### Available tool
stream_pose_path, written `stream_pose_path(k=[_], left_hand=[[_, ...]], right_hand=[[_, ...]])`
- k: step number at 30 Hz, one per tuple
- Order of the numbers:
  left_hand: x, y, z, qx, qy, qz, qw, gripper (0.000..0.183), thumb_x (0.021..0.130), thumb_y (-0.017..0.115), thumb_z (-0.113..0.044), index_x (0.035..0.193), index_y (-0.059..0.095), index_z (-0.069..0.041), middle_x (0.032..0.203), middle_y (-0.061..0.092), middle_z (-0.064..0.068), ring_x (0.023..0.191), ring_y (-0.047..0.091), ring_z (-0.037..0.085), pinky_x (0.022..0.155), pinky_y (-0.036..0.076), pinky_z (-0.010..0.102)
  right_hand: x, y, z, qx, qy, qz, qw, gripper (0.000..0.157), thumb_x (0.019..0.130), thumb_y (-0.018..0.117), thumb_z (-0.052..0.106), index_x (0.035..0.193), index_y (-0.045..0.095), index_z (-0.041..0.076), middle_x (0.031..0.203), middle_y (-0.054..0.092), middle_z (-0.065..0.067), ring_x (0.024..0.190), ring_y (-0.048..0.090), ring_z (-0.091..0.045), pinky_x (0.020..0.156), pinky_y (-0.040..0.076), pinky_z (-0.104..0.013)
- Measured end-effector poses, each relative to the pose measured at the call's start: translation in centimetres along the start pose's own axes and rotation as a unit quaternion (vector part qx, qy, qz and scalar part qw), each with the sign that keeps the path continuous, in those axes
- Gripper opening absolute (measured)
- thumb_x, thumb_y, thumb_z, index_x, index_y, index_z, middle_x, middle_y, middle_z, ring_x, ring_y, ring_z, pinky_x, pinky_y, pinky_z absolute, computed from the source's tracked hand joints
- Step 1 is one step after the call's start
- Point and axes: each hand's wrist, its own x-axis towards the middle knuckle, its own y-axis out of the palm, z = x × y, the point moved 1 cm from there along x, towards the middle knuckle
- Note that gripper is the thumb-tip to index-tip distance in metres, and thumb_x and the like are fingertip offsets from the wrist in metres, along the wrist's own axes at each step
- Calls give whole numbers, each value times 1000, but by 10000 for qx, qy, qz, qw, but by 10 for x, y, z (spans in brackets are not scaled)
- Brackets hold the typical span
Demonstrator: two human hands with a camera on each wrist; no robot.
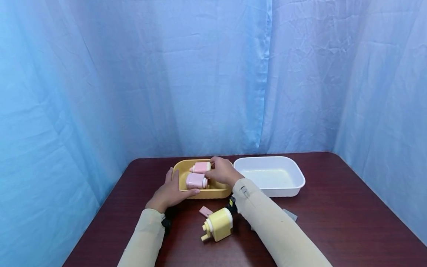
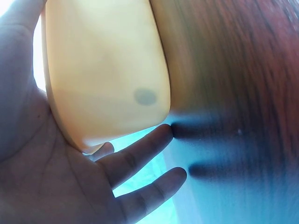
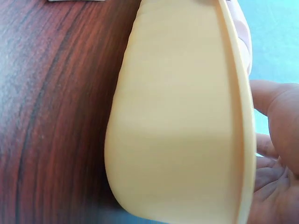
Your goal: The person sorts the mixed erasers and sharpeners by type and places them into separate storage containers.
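A yellow tray [image 1: 218, 194] stands at the back of the table. Inside it lie a pink crank pencil sharpener [image 1: 201, 167] and, nearer the front, a lilac one [image 1: 195, 180]. My left hand [image 1: 168, 194] rests against the tray's left front corner, thumb along the front rim and the other fingers spread along the left end; the left wrist view shows them fairly straight. Over the tray's right side, my right hand [image 1: 222, 171] pinches the pink sharpener's right end between thumb and fingers. In the right wrist view the tray wall hides most of that grip.
Right beside the yellow tray stands a white tray [image 1: 290, 192]. A yellow crank sharpener [image 1: 221, 224] lies in front, between my forearms. Behind it is a small pink block [image 1: 205, 211]. A grey block [image 1: 291, 214] shows partly past my right sleeve. Blue curtains surround the table.
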Motion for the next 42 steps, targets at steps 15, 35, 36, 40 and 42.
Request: stream_pose_path(k=[15,35,36,40,42], left_hand=[[1,2,1,98,8,-26,9999,139,70,64,-91,167,8,-9,174,-4,14,133,55,43,103,51,57],[2,0,1,50,-46,2,10000,139,71,64,-91,167,7,-10,174,-4,15,135,54,43,104,50,58],[2,0,1,61,-46,-5,10000,138,71,64,-91,167,7,-9,174,-3,15,135,54,43,104,50,58],[2,0,2,83,-51,-1,10000,139,71,64,-90,167,7,-8,174,-2,16,137,53,43,105,49,59],[3,0,1,78,-47,8,10000,139,71,64,-91,167,7,-8,174,-2,16,137,52,43,105,49,59]], right_hand=[[-14,-22,2,-315,-313,-105,9990,52,92,76,33,133,63,4,122,72,-13,113,68,-26,95,56,-42],[-48,-46,9,-392,-771,-348,9956,39,96,71,31,130,68,12,131,69,-9,123,64,-26,103,52,-46],[-50,-47,8,-365,-802,-376,9954,38,96,71,31,129,68,12,130,69,-8,123,64,-26,103,52,-45],[-59,-48,5,-185,-809,-407,9957,37,97,70,31,129,69,13,130,68,-3,126,62,-26,105,51,-46],[-64,-49,2,-112,-775,-404,9961,37,97,70,31,130,68,14,130,67,-2,128,61,-26,106,51,-46]])
